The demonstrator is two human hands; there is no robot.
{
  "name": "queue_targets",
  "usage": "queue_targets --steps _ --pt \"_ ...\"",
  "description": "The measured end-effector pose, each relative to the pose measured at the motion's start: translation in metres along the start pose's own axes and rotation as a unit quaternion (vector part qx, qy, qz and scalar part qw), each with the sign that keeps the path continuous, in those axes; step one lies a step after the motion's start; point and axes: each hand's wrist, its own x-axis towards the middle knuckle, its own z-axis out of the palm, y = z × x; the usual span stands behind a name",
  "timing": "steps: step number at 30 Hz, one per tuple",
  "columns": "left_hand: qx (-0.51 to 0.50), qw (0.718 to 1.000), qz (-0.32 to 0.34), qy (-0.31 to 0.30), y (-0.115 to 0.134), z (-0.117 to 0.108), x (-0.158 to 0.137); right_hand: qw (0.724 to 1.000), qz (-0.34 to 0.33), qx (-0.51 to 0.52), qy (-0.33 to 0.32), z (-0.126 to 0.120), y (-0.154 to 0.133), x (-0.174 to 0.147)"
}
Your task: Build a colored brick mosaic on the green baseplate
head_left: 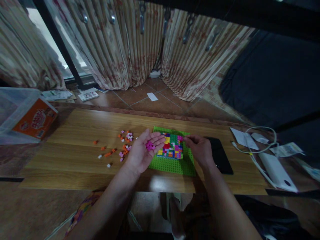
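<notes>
My left hand [140, 151] is palm up with its fingers stretched toward the build, carrying a small pile of magenta toy bricks [150, 146]. Beneath and beyond its fingertips lies a many-coloured brick mosaic [172, 151] on a green baseplate [170, 167]. At the mosaic's upper right corner, my right hand [200, 148] has thumb and fingers pinched together, right beside some magenta bricks [180, 137] there. Whatever is between those fingertips is too small to make out. Left of my left hand, loose orange, pink and white bricks [126, 136] lie scattered on the wooden table [82, 133].
A black flat tablet-like object [220, 156] lies right of the baseplate. Farther right are a white cable [257, 163], a white device [278, 171] and papers. A clear plastic bin [15, 113] stands at the left. Curtains [125, 50] hang beyond the table.
</notes>
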Motion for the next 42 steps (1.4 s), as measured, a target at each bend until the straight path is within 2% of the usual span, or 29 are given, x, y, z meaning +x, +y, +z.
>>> queue_targets --steps 6,13,20,23,26,27,29,32,36,42 --pt "0.003 1.000 0.006 -0.007 -0.001 -0.002 0.001 1.000 0.018 0.015 -0.002 0.007 0.006 0.005" --pt "-0.002 1.000 0.000 -0.007 -0.001 -0.003 0.002 0.992 0.066 0.108 0.004 0.014 0.005 0.003" --pt "-0.010 1.000 -0.010 -0.017 -0.003 -0.001 0.002 0.991 0.057 0.117 -0.006 0.015 0.006 0.003" --pt "-0.020 0.999 -0.014 -0.033 -0.004 0.001 0.001 0.998 0.019 0.060 0.032 0.013 -0.002 -0.001" --pt "-0.028 0.998 -0.018 -0.052 -0.006 0.002 0.000 0.993 -0.082 0.016 0.083 0.013 -0.021 -0.014" --pt "-0.031 0.998 -0.020 -0.055 -0.007 0.003 0.000 0.990 -0.121 0.021 0.072 0.014 -0.028 -0.020" --pt "-0.039 0.997 -0.022 -0.057 -0.008 0.004 -0.001 0.982 -0.188 0.025 0.002 0.019 -0.042 -0.032" --pt "-0.049 0.997 -0.025 -0.063 -0.008 0.004 -0.001 0.963 -0.245 0.021 -0.108 0.028 -0.057 -0.047" --pt "-0.052 0.995 -0.033 -0.079 -0.008 0.003 -0.001 0.947 -0.268 0.013 -0.177 0.038 -0.063 -0.053" --pt "-0.054 0.993 -0.047 -0.098 -0.009 0.001 -0.002 0.945 -0.257 -0.002 -0.202 0.037 -0.060 -0.050"
